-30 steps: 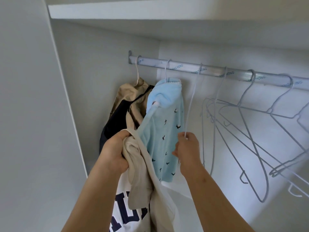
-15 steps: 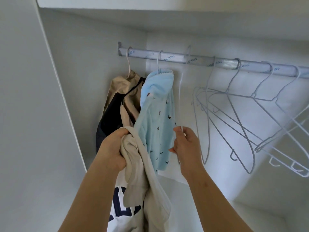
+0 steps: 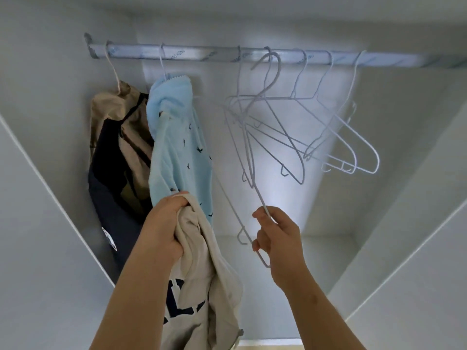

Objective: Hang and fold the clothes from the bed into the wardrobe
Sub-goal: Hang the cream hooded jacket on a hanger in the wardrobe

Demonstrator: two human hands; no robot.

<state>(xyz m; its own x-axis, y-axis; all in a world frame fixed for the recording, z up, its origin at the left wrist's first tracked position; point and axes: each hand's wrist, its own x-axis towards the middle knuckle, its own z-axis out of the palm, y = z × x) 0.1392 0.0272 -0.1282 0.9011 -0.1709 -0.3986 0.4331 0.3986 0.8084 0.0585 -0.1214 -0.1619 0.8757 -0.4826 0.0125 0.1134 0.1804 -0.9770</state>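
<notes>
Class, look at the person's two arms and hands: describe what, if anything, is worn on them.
Nothing shows. The left forearm and right forearm are bare to the frame edge, with no sleeves. The left hand and right hand carry no gloves, watch, bracelet or visible ring.

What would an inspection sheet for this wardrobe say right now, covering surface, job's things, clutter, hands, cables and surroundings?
Surface: white wardrobe floor panel, seen below the hanging clothes.
Job's things: cream sweatshirt with navy letters bunched in the left hand; white wire hanger in the right hand, its hook up by the metal rail; beige and navy garment and light blue bird-print garment hang at the rail's left end; empty white wire hangers hang further right.
Clutter: nothing seen.
Hands: left hand grips the sweatshirt; right hand pinches the hanger's lower wire.
Cables: nothing seen.
Surroundings: white wardrobe side walls.
</notes>
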